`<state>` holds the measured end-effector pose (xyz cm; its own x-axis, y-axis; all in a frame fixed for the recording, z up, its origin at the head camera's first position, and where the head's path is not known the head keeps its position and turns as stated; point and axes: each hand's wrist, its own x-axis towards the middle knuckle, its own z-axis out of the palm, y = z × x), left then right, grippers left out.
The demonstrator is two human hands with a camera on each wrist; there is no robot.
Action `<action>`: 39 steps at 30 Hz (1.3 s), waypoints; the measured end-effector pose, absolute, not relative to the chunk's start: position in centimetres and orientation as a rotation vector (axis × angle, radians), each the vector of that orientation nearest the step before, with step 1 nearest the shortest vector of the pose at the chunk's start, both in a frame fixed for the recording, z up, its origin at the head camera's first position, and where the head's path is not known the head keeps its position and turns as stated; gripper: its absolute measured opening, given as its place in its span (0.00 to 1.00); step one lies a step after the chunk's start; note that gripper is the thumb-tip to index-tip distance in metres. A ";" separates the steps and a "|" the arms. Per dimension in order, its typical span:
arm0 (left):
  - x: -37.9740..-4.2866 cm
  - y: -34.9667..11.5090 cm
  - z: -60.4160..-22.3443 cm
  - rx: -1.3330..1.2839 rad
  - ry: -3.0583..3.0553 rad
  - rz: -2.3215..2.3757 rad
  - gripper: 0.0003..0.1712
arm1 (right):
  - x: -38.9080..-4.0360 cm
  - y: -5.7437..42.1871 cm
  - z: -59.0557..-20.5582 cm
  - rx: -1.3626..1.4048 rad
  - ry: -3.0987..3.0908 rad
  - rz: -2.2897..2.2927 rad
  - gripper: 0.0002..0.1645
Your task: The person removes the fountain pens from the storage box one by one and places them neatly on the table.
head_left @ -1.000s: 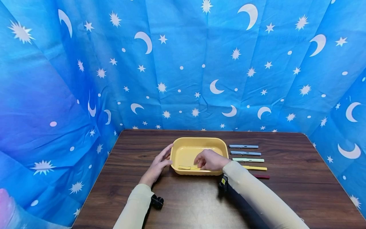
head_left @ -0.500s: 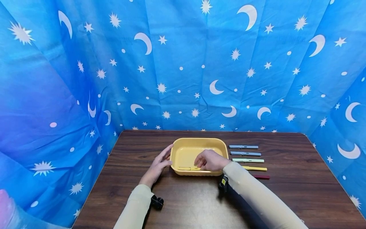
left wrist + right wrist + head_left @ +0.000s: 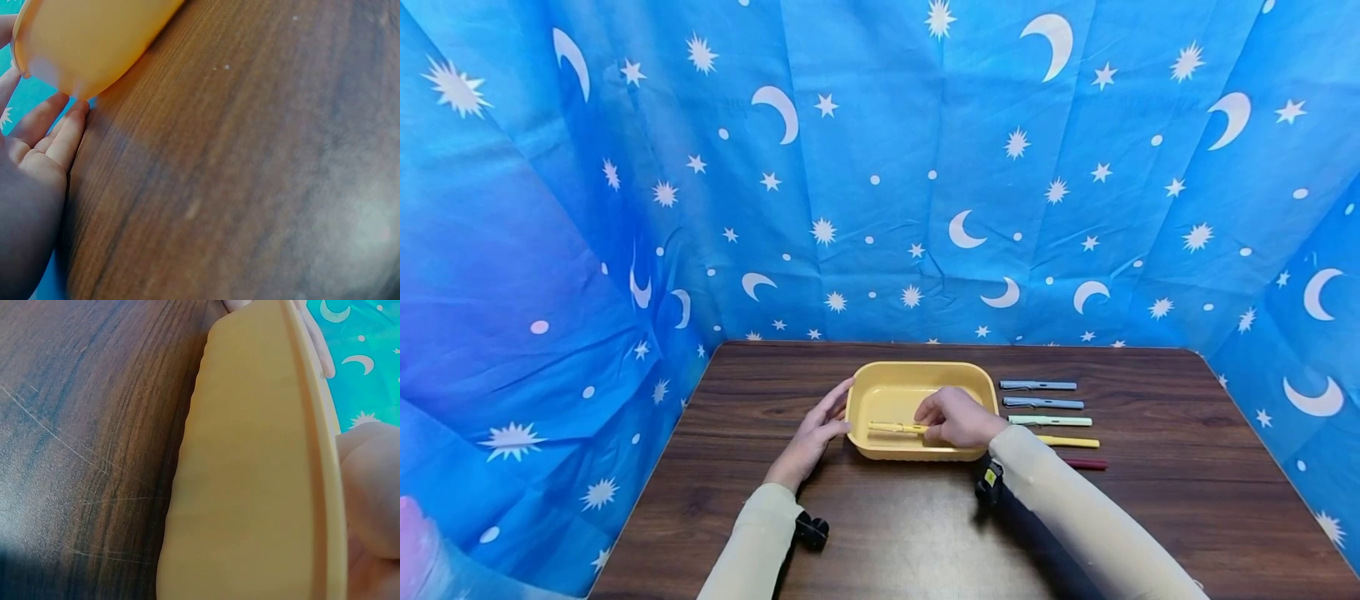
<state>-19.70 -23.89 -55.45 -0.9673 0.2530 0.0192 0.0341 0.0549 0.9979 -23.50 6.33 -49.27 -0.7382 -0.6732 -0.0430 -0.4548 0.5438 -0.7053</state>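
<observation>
A yellow rectangular basin stands on the table in the head view. My right hand reaches inside and pinches a yellow pen at its right part; the left end, with a clip, points left. In the right wrist view the basin's near wall hides that pen and most of the right hand. My left hand lies at the basin's left end, its fairly straight fingers touching the outside. The left wrist view shows these fingertips against the wall.
Right of the basin lie two blue-grey pens, a light green pen, another yellow pen and a dark red pen, the last two partly behind my right sleeve. A blue star-patterned cloth hangs around the wooden table.
The yellow pen in my right hand has risen from beside the basin's near wall and moved slightly away from me. My left hand has stayed in place.
</observation>
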 end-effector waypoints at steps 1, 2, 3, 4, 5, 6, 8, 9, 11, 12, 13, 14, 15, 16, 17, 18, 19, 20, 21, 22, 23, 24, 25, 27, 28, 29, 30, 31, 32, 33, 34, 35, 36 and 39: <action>-19.7 -23.9 -55.4 0.290 2.158 2.033 0.43 | -23.5 6.4 -49.3 -0.937 2.485 -1.005 0.11; -19.7 -23.9 -55.4 0.285 2.159 2.031 0.43 | -23.5 6.4 -49.3 -0.939 2.494 -1.011 0.11; -19.6 -23.9 -55.4 0.278 2.161 2.029 0.43 | -23.5 6.5 -49.3 -0.947 2.505 -1.014 0.10; -19.7 -23.9 -55.4 0.281 2.163 2.027 0.43 | -23.4 6.5 -49.3 -0.956 2.517 -1.012 0.10; -19.6 -23.9 -55.4 0.283 2.165 2.024 0.43 | -23.4 6.6 -49.3 -0.967 2.527 -1.013 0.09; -19.6 -23.9 -55.4 0.286 2.164 2.024 0.44 | -23.4 6.6 -49.3 -0.976 2.531 -1.019 0.09; -19.7 -23.9 -55.5 0.293 2.160 2.027 0.44 | -23.4 6.7 -49.3 -0.987 2.534 -1.038 0.09; -19.7 -24.0 -55.5 0.296 2.157 2.028 0.44 | -23.4 6.8 -49.2 -0.993 2.534 -1.048 0.09; -19.7 -24.0 -55.5 0.296 2.153 2.032 0.43 | -23.4 6.9 -49.2 -1.003 2.533 -1.074 0.10; -19.7 -24.0 -55.5 0.300 2.151 2.033 0.44 | -23.3 7.0 -49.1 -1.002 2.530 -1.088 0.10; -19.7 -24.0 -55.5 0.301 2.151 2.033 0.43 | -23.3 7.0 -49.1 -0.999 2.535 -1.096 0.10; -19.7 -24.0 -55.5 0.301 2.153 2.030 0.43 | -23.3 7.1 -49.0 -0.998 2.543 -1.103 0.11; -19.6 -24.0 -55.5 0.301 2.156 2.028 0.44 | -23.3 7.2 -49.0 -0.997 2.550 -1.111 0.11; -19.6 -24.0 -55.5 0.300 2.159 2.026 0.44 | -23.3 7.3 -49.0 -0.997 2.560 -1.117 0.11; -19.6 -24.1 -55.6 0.301 2.160 2.024 0.44 | -23.3 7.4 -49.0 -0.999 2.570 -1.125 0.12; -19.6 -24.1 -55.6 0.300 2.164 2.022 0.44 | -23.3 7.6 -49.0 -1.002 2.581 -1.131 0.12; -19.6 -24.1 -55.6 0.296 2.169 2.020 0.44 | -23.3 7.7 -49.0 -1.009 2.591 -1.140 0.12; -19.6 -24.1 -55.6 0.293 2.170 2.020 0.44 | -23.2 7.8 -49.0 -1.018 2.597 -1.153 0.12; -19.7 -24.1 -55.6 0.289 2.172 2.021 0.44 | -23.2 8.0 -49.0 -1.021 2.600 -1.170 0.13; -19.7 -24.1 -55.6 0.286 2.171 2.022 0.44 | -23.2 8.1 -49.0 -1.024 2.604 -1.184 0.13; -19.7 -24.0 -55.5 0.285 2.173 2.021 0.44 | -23.1 8.3 -49.0 -1.023 2.606 -1.200 0.13; -19.7 -24.0 -55.5 0.282 2.173 2.022 0.44 | -23.1 8.4 -49.0 -1.020 2.607 -1.216 0.13; -19.7 -24.0 -55.5 0.281 2.173 2.023 0.44 | -23.1 8.5 -48.9 -1.011 2.605 -1.232 0.13; -19.7 -24.0 -55.4 0.280 2.173 2.022 0.44 | -23.0 8.8 -48.9 -0.991 2.615 -1.255 0.12; -19.7 -24.0 -55.4 0.279 2.173 2.021 0.44 | -23.0 9.0 -48.9 -0.976 2.619 -1.261 0.12; -19.7 -24.0 -55.4 0.280 2.173 2.020 0.44 | -22.9 9.1 -48.8 -0.958 2.622 -1.268 0.12; -19.7 -24.0 -55.4 0.278 2.172 2.022 0.44 | -22.9 9.2 -48.8 -0.940 2.624 -1.274 0.12; -19.7 -24.0 -55.4 0.279 2.172 2.021 0.44 | -22.8 9.4 -48.7 -0.919 2.625 -1.281 0.12; -19.7 -24.0 -55.4 0.280 2.171 2.021 0.44 | -22.8 9.6 -48.7 -0.901 2.626 -1.289 0.12; -19.7 -24.0 -55.4 0.279 2.172 2.021 0.44 | -22.7 9.7 -48.6 -0.891 2.627 -1.299 0.11; -19.7 -24.0 -55.5 0.279 2.171 2.021 0.44 | -22.7 9.9 -48.6 -0.876 2.627 -1.306 0.11; -19.7 -24.0 -55.5 0.279 2.173 2.020 0.44 | -22.6 10.1 -48.6 -0.878 2.631 -1.315 0.11; -19.7 -24.0 -55.5 0.277 2.173 2.022 0.44 | -22.6 10.3 -48.6 -0.877 2.637 -1.320 0.11; -19.7 -24.0 -55.5 0.283 2.172 2.030 0.44 | -22.4 10.9 -48.4 -0.875 2.666 -1.327 0.10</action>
<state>-19.72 -23.98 -55.54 -0.9701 0.2422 0.0152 0.0315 0.0636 0.9975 -22.45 10.90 -48.38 -0.8405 -0.4999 0.2087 -0.4679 0.4758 -0.7447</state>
